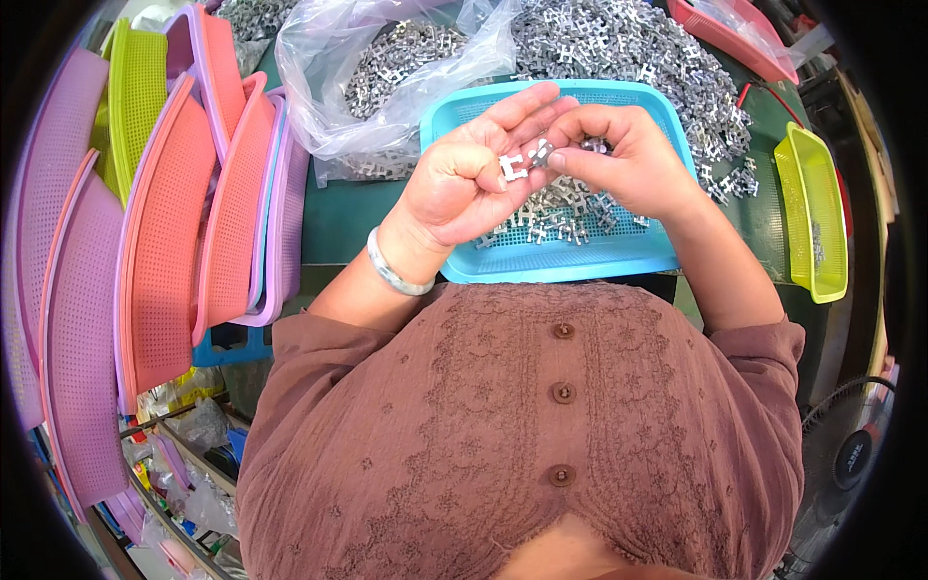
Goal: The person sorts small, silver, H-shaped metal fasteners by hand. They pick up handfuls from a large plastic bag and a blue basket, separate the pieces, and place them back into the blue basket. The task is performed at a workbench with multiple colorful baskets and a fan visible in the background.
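Above a blue basket (445,259), my left hand (452,184) is turned palm up with its fingers stretched out. Its thumb presses against a small silvery H-shaped metal piece (511,167) lying on the fingers. My right hand (633,159) meets it from the right, thumb and forefinger pinching another small metal piece (541,152) close beside the first. Loose metal pieces (561,215) of the same kind lie in the basket under both hands. My hands partly cover them.
A large heap of metal pieces (619,48) covers the back of the green table (333,227). At back left, a clear plastic bag (319,106) holds more. Stacked baskets (164,242) crowd the left side; a yellow-green basket (812,213) and a fan (851,454) are at right.
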`<state>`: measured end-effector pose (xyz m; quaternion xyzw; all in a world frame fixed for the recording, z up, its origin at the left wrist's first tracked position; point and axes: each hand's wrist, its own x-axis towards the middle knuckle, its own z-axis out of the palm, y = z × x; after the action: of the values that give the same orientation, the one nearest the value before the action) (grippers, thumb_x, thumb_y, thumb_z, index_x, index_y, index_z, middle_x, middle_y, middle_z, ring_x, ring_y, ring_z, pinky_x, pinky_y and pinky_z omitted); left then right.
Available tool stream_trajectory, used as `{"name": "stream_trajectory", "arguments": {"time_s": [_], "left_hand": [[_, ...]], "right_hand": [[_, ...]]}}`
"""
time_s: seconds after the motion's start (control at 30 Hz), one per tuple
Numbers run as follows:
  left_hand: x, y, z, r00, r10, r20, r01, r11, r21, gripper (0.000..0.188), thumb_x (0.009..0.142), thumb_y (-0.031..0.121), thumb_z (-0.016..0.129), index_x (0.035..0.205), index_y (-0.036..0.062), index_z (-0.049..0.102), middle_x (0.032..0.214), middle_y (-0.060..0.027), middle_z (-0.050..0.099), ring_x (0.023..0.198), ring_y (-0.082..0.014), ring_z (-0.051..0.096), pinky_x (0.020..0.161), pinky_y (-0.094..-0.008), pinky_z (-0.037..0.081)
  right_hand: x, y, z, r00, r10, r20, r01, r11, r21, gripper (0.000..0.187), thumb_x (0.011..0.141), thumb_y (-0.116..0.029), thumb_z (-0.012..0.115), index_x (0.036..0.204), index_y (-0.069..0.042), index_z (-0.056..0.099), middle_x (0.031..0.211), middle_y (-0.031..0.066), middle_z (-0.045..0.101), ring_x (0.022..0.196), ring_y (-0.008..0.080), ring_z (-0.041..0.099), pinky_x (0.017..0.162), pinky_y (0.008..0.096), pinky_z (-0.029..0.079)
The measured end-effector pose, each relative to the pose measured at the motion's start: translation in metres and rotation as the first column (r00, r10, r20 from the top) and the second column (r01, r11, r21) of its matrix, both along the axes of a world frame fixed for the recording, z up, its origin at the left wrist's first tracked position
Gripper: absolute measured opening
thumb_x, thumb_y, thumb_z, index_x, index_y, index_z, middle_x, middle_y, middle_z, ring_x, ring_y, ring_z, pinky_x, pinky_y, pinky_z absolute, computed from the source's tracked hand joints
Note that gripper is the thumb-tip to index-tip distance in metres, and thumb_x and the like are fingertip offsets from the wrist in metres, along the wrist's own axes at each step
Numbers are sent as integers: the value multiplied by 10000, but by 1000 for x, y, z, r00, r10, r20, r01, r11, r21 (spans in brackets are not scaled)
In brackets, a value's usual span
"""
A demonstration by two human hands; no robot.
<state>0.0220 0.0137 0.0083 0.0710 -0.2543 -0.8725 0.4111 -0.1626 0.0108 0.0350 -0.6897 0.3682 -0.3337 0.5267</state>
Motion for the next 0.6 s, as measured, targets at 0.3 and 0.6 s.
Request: {"name": "stream_trajectory", "arguments": {"time_s": [0.3, 0.6], "left_hand": [[0, 3, 8, 998, 3, 70, 3, 997, -76, 841, 525, -44, 445, 1340, 15, 245, 1366, -149, 295, 1213, -250, 346, 942, -335, 329], [-1, 2, 7, 940, 83, 330, -9, 975, -222, 761, 603, -26, 458, 1338, 34, 273, 1359, -125, 313, 1250, -223, 307, 971, -330, 294]], "right_hand": [[-7, -2, 3, 1000, -6, 5, 6, 990, 140, 108, 775, -124, 615, 820, -26, 621, 713, 2, 585, 536, 27, 475, 443, 171, 383], [-16, -1, 6, 997, -16, -72, 25, 992, 127, 104, 780, -126, 592, 829, -35, 607, 685, -16, 543, 538, 35, 463, 443, 186, 378]]}}
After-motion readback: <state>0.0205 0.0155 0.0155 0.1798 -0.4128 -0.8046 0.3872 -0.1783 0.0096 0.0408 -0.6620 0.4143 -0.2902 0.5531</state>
